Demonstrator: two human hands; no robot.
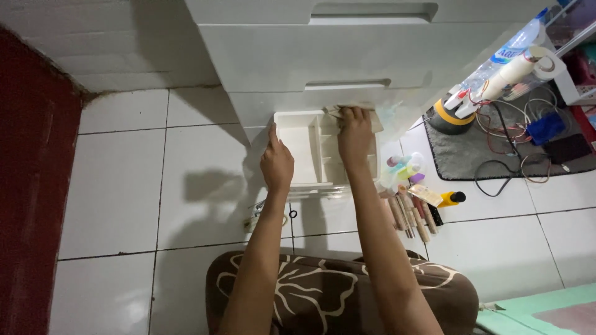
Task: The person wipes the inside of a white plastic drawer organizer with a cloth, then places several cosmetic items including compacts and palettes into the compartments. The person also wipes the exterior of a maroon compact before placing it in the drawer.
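Note:
A white plastic organizer tray with several compartments lies on the white tiled floor, up against a white drawer unit. My left hand grips the tray's left rim. Inside the far right part of the tray, my right hand presses down on a beige cloth. The compartments that show look bare.
Cosmetics lie right of the tray: pastel bottles, several wooden-handled brushes, a yellow tube. Further right, a grey mat holds cables, a water bottle and a paper roll. A brown floral cushion covers my lap.

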